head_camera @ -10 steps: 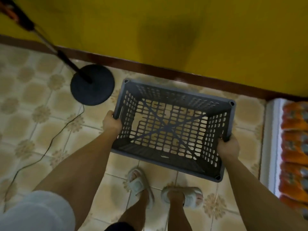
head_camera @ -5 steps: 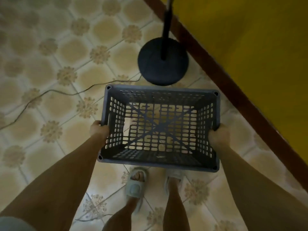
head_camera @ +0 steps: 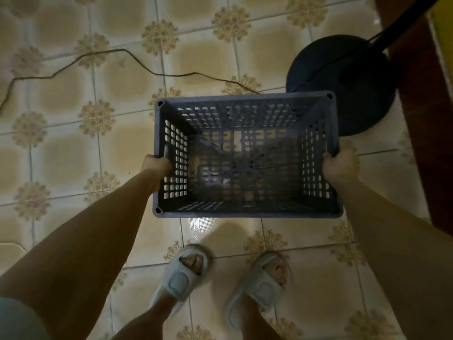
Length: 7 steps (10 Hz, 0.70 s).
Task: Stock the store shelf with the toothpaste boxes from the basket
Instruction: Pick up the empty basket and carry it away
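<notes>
Above the tiled floor (head_camera: 73,153) I see the basket (head_camera: 247,212) carried level in front of me, one hand on each short side. My left hand (head_camera: 157,165) has its fingers curled over the left rim, gripping it about halfway along that side. My right hand (head_camera: 340,165) clasps the right rim in the same way, knuckles outward. Through the slotted bottom and walls I see only floor tiles; I can make out no boxes inside it, though the picture is dim and the bottom is partly in shadow.

Past the basket's far right corner stands a round black stand base (head_camera: 340,84), with its pole (head_camera: 402,23) leaning away toward the top right. From this angle the basket's far right corner overlaps the base's near edge; I cannot tell how high the basket hangs over it. Just beyond the base, along the right edge of the floor, runs a dark brown skirting (head_camera: 416,119) with a strip of yellow wall (head_camera: 441,33) above it. A thin cable (head_camera: 98,55) snakes across the tiles from the far left toward the base, passing behind the basket's far rim. To the left of the basket the floor shows open tiles. Below the near rim my two feet in pale slippers (head_camera: 186,273) stand side by side on the tiles.
</notes>
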Each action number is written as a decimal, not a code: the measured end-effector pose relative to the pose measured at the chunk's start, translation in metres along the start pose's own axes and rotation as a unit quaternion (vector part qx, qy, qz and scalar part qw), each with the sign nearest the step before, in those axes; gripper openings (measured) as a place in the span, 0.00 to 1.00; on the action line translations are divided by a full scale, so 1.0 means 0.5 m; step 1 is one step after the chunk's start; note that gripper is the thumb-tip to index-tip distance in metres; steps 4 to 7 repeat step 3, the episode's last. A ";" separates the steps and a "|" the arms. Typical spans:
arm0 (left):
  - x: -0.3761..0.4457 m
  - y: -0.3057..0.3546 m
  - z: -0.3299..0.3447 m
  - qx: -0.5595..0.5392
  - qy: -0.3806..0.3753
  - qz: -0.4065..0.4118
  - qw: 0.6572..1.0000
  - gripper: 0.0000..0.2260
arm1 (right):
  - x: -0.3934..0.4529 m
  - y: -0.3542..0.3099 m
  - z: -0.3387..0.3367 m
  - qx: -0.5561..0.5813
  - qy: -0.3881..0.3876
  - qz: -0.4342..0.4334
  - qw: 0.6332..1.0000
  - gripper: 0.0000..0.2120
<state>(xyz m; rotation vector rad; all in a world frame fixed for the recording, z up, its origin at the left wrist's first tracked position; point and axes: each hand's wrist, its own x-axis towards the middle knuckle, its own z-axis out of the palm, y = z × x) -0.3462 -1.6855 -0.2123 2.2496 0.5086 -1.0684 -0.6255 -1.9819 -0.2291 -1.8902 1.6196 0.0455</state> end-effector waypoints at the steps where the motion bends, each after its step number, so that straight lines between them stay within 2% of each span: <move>1: -0.002 0.006 -0.007 -0.012 -0.016 -0.005 1.000 0.18 | 0.006 -0.019 -0.003 0.005 0.000 0.007 1.000 0.18; 2: -0.024 0.016 -0.013 0.013 -0.002 -0.002 1.000 0.21 | -0.009 -0.035 -0.026 -0.023 -0.035 -0.001 0.999 0.18; 3: -0.059 0.025 -0.009 0.105 0.077 0.068 0.989 0.27 | -0.030 -0.038 -0.041 -0.026 -0.035 -0.021 0.999 0.20; 7: -0.059 0.025 -0.009 0.105 0.077 0.068 0.989 0.27 | -0.030 -0.038 -0.041 -0.026 -0.035 -0.021 0.999 0.20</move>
